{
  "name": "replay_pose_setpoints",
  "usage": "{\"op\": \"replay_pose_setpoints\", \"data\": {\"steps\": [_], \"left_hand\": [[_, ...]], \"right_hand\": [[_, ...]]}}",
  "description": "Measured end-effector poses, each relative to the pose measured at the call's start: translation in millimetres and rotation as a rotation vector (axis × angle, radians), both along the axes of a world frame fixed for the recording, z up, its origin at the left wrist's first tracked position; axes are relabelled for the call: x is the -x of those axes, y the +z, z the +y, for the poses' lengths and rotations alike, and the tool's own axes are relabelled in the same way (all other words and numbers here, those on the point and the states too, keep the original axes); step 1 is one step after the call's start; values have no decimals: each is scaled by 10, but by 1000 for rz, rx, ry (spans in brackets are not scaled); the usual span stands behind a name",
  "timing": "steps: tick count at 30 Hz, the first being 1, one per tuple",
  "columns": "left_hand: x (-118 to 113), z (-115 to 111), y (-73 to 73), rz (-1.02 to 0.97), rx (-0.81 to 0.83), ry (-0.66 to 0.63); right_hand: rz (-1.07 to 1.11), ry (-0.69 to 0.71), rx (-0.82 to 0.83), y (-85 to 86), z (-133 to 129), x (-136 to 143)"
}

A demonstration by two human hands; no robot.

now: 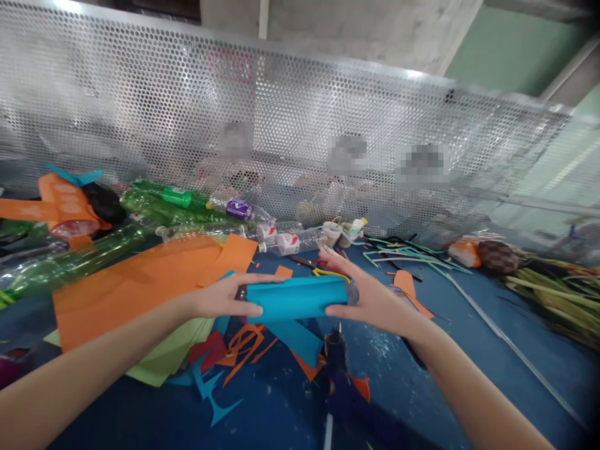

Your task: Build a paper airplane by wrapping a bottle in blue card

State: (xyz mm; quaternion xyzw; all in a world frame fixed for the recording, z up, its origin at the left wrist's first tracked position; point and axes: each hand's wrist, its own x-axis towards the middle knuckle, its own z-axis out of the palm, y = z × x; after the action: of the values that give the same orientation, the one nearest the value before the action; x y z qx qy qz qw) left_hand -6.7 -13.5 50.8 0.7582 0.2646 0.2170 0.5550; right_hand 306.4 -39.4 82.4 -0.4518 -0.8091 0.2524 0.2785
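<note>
A clear plastic bottle [354, 292], wrapped in blue paper [297, 300], lies sideways between my two hands above the table. My left hand [225, 296] grips its left end, thumb in front and fingers behind. Around the right end curls my right hand [365, 300], its thumb on the front of the paper. Just below the roll, a dark blue glue gun [338, 362] lies with its nozzle pointing away from me. Blue and orange paper scraps [244, 344] are strewn beneath my hands.
Large orange sheets [140, 287] and pale green sheets [171, 350] cover the left side. Several green and clear bottles [300, 240] lie before the perforated metal screen [290, 125]. At right are thin strips [492, 325] and a dry leafy bundle [557, 294]. An orange paper plane [65, 200] stands at left.
</note>
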Motion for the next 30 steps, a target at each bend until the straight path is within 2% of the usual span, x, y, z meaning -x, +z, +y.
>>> {"op": "replay_pose_setpoints", "data": {"steps": [3, 4, 5, 6, 8, 10, 12, 16, 23, 30], "left_hand": [[-45, -35, -48, -147, 66, 161], [-73, -64, -65, -207, 87, 225], [-107, -100, -81, -264, 104, 281], [-147, -144, -96, -322, 102, 334], [-234, -246, -124, -348, 107, 383], [-317, -350, -154, -350, 90, 406], [-382, -438, -192, -353, 71, 383], [-445, -556, -265, -370, -82, 357], [-435, -639, -281, -259, -239, 377], [-402, -615, -189, -175, -196, 359]], "right_hand": [[391, -346, -262, -58, 99, 21], [569, -469, -263, -84, 122, 52], [732, -547, -192, -111, 130, 99], [844, -546, -24, -138, 120, 163], [926, -391, 366, -184, 41, 336], [951, -240, 524, -211, -95, 536], [989, -136, 539, -223, -238, 716], [1132, -171, 508, -231, -403, 896], [1157, -176, 485, -222, -434, 890], [1128, -223, 475, -224, -424, 869]]}}
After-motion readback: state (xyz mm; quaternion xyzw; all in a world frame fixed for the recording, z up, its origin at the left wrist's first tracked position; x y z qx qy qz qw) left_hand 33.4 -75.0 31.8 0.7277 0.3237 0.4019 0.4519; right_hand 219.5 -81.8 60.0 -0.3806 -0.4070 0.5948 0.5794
